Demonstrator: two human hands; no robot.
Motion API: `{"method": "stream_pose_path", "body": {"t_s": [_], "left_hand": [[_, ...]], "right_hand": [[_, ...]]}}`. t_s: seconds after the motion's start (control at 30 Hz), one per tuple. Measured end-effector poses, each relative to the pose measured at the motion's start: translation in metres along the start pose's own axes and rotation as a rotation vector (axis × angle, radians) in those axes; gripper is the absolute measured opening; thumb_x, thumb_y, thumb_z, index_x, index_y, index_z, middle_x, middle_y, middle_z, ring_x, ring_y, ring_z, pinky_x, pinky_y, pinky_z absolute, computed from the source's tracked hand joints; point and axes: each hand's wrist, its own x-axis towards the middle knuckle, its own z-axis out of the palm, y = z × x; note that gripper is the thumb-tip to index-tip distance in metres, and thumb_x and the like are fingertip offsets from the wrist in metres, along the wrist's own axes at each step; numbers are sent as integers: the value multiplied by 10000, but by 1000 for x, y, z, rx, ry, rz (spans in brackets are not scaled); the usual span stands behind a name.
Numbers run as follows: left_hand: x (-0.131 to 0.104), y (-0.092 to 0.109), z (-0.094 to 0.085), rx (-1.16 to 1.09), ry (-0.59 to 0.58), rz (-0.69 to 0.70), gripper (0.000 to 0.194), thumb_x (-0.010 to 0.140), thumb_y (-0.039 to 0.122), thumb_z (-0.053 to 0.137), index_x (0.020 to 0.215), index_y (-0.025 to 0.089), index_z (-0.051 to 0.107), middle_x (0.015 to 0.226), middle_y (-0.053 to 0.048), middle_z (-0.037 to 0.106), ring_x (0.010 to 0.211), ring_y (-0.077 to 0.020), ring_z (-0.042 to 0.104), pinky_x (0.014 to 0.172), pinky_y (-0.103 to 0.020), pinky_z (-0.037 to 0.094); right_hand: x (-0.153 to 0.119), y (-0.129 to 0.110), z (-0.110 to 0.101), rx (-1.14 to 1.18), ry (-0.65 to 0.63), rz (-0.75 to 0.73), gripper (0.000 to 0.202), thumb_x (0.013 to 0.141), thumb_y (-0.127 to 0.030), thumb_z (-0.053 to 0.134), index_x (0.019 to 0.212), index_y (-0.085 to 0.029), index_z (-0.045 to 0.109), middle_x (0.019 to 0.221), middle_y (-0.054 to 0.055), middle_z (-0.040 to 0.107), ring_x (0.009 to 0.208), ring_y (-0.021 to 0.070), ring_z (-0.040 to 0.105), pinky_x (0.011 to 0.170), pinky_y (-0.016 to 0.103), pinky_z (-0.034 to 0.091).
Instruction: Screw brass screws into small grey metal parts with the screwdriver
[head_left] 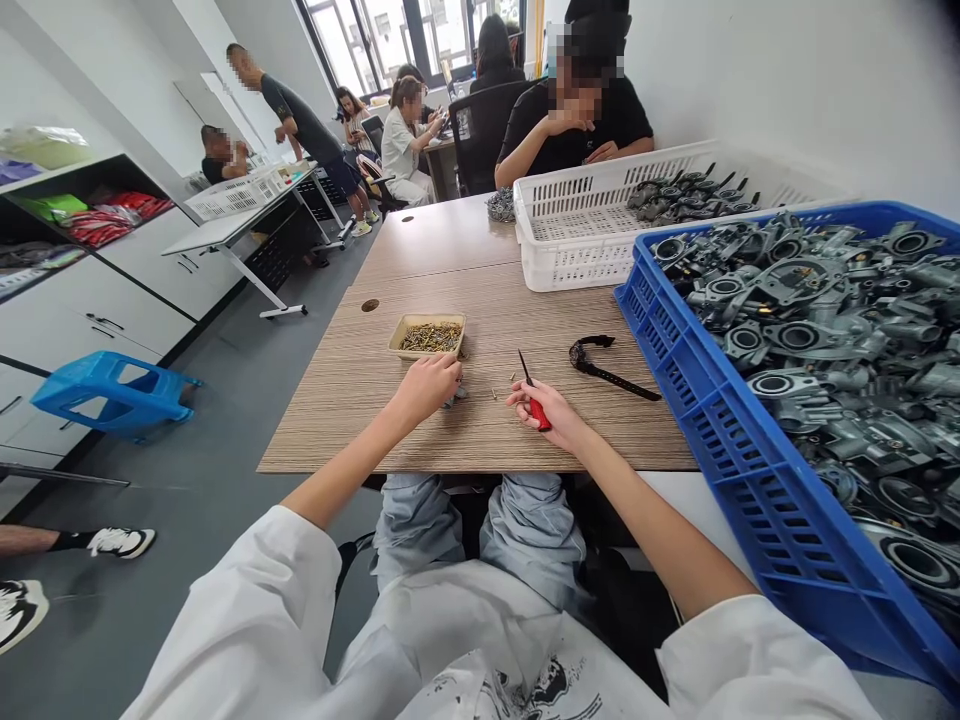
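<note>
In the head view, my left hand (429, 388) rests on the table just in front of a small cream tray (395, 350) heaped with tiny brass-coloured pieces. Its fingers are closed around a small grey metal part (455, 398), mostly hidden under the hand. My right hand (556, 412) grips a screwdriver (538, 414) by its red handle, the dark shaft pointing up and away from me. Between my hands lie two small brass pieces (493, 393), too small to make out exactly.
A black-strapped wristwatch (600, 366) lies right of the screwdriver. The blue crate (697, 425) at the right is piled with grey metal castings (795, 290). Behind it stands a white crate (559, 265) with more castings. A person (577, 120) sits across the table (337, 400).
</note>
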Motion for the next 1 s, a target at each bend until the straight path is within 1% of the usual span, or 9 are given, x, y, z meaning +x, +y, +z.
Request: {"method": "stream_pose_path", "body": {"t_s": [0.2,0.47,0.63,0.73,0.8,0.83,0.9,0.97,1.0], "left_hand": [[1,-3,4,-26,-3,-23,143,967,151,587,1026,162,717,1104,-118,731,1129,-281,687,963,-367,523],[4,-8,-9,-175,-20,-97,173,945,149,576,1048,173,713,1102,-96,735,1017,-254,709,891,-336,534],[5,-9,-4,-306,39,-85,129,937,187,594,1015,188,697,1049,-83,736,985,-241,697,861,-329,530],[-2,-6,1,-520,133,-96,86,937,230,612,971,202,686,987,-53,739,887,-199,688,808,-307,527],[-13,-1,4,-729,224,-153,80,930,265,640,958,204,683,965,-38,750,824,-169,674,770,-286,527],[-21,2,5,-833,268,-206,91,927,284,652,944,200,683,948,-34,753,787,-156,665,744,-276,527],[-39,10,8,-984,334,-297,141,927,333,675,937,194,694,887,-30,743,747,-142,651,717,-263,530],[-58,17,11,-1085,367,-336,182,924,371,691,924,190,703,861,-32,735,721,-135,638,682,-252,523],[-67,20,13,-1117,378,-355,195,928,381,690,923,187,707,863,-35,732,727,-135,639,685,-251,525]], "right_hand": [[1,0,0,3,-1,0,232,889,-363,769,962,-188,635,812,65,749,543,99,551,381,156,309],[1,0,-1,1,-8,-1,238,899,-367,771,964,-187,630,814,68,746,549,99,551,386,156,311],[2,0,0,-9,-11,-2,286,872,-398,792,966,-194,616,816,66,742,549,101,540,389,160,296],[-1,1,1,-52,-3,-36,352,834,-460,803,974,-201,609,815,56,727,542,103,533,391,171,272],[-3,2,3,-175,30,-89,364,833,-507,776,976,-216,610,801,31,704,515,106,511,388,189,266],[-4,2,4,-291,61,-131,345,845,-517,751,965,-223,615,787,19,689,507,111,504,393,201,281],[0,-1,7,-631,161,-252,270,885,-489,694,904,-226,636,764,19,675,551,145,545,448,235,368],[11,-9,12,-996,279,-368,207,924,-424,648,881,-223,676,825,56,716,729,210,650,608,282,484],[19,-14,15,-1137,348,-393,190,944,-397,625,924,-225,704,890,76,747,835,244,684,702,307,511]]}}
